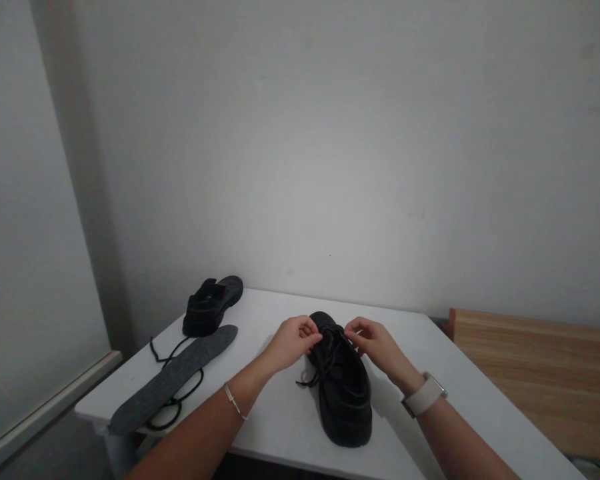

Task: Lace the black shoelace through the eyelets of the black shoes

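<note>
A black lace-up shoe [346,412] stands on the white table in front of me, its toe pointing away and its heel towards me. Black shoelaces [327,360] cross its upper near the tongue, and an end hangs over the left side. My left hand [293,342] is closed in a pinch on the shoelace at the left of the lacing. From the other side, my right hand [374,341] pinches the shoelace near the shoe's opening. The thin strands between my fingertips are hard to make out against the dark shoe.
A second black shoe [203,315], without visible laces, sits at the table's back left. Nearer lies a grey insole [173,379] over a loose black lace [166,425], its end jutting past the table edge [87,408]. A wooden board [535,363] stands at the right, before the wall.
</note>
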